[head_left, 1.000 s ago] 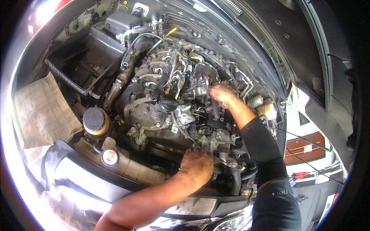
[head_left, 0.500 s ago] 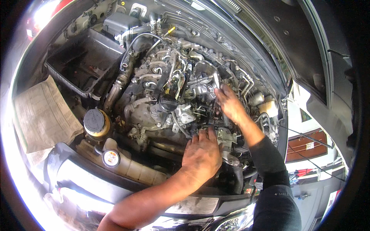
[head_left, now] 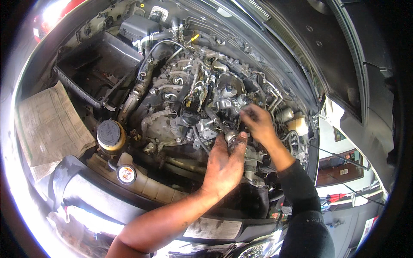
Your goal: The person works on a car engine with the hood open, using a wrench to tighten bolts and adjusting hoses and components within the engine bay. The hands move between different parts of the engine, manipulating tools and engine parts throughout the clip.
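I am at a car repair spot, leaning over an open engine bay under a raised bonnet. Hoses, a coolant reservoir cap and an empty battery tray surround the engine; a street with buildings shows beyond the fender.

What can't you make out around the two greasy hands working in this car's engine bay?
- Head view: the small metal part under the grease-smeared left hand; its fingers cover most of it.
- Whatever the right hand pinches: too small, hidden by its fingertips.
- The folded printed paper sheet on the fender: glare washes out its outer edge.
- The open black plastic tray: its floor lies in shadow.
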`<state>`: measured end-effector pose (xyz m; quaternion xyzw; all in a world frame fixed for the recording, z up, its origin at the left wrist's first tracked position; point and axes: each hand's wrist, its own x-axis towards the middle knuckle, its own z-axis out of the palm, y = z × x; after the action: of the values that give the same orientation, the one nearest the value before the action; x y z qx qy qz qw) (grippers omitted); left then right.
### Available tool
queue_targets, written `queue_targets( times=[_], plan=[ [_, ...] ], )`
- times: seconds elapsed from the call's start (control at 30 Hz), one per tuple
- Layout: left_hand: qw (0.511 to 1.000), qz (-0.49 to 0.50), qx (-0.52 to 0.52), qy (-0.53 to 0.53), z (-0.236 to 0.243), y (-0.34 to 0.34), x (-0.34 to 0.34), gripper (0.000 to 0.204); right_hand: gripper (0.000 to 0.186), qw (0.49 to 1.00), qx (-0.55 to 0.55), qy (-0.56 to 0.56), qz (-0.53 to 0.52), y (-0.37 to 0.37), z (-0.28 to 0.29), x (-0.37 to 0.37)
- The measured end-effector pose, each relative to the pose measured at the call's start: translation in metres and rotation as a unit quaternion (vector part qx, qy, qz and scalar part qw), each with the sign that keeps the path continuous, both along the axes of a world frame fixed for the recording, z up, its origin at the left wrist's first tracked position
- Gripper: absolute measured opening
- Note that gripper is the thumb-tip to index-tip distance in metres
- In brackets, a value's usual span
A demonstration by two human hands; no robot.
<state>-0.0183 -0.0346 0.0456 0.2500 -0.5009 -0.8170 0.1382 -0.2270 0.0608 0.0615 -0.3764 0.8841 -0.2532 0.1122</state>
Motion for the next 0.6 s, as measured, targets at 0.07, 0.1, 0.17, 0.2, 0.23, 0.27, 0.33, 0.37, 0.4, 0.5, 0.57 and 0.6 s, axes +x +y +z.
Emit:
queue_targets(
  times=[0.07,0.1,0.17,0.2,0.23,0.27,0.33,0.37,0.4,0.5,0.57,0.6],
  plan=[
    [1.0,-0.002,-0.004,0.026,0.002,0.002,0.001,0.048,0.037,0.961,0.09,0.247,0.085,-0.028,-0.034,-0.022],
    [0.998,0.007,-0.013,0.054,0.004,0.004,0.002,0.047,0.037,0.942,0.107,0.291,0.129,-0.041,-0.051,-0.033],
    [0.998,-0.032,-0.047,0.028,0.004,0.005,0.002,0.046,0.038,0.91,0.195,0.329,0.159,-0.061,-0.087,-0.05],
    [0.996,-0.051,-0.067,0.018,0.003,0.006,0.002,0.046,0.035,0.893,0.216,0.354,0.177,-0.068,-0.1,-0.059],
    [0.995,-0.053,-0.089,0.011,0.003,0.007,0.003,0.045,0.033,0.872,0.255,0.373,0.186,-0.076,-0.112,-0.068],
    [0.994,-0.049,-0.099,0.018,0.003,0.008,0.003,0.046,0.03,0.851,0.277,0.399,0.199,-0.082,-0.123,-0.075],
    [0.992,-0.043,-0.117,0.032,0.001,0.01,0.003,0.047,0.028,0.828,0.28,0.436,0.216,-0.084,-0.137,-0.086],
    [0.99,-0.063,-0.118,0.035,0.0,0.01,0.004,0.045,0.027,0.826,0.281,0.437,0.218,-0.084,-0.143,-0.089],
    [0.991,-0.068,-0.115,0.031,-0.001,0.011,0.004,0.046,0.027,0.827,0.295,0.428,0.214,-0.083,-0.147,-0.091],
    [0.99,-0.088,-0.11,0.005,-0.003,0.013,0.003,0.047,0.026,0.83,0.293,0.429,0.204,-0.084,-0.154,-0.092],
    [0.991,-0.076,-0.112,-0.015,-0.003,0.015,0.002,0.045,0.026,0.833,0.291,0.427,0.201,-0.085,-0.154,-0.089],
    [0.991,-0.08,-0.107,-0.007,-0.003,0.016,0.001,0.045,0.026,0.833,0.289,0.423,0.206,-0.086,-0.152,-0.088]
  ],
)
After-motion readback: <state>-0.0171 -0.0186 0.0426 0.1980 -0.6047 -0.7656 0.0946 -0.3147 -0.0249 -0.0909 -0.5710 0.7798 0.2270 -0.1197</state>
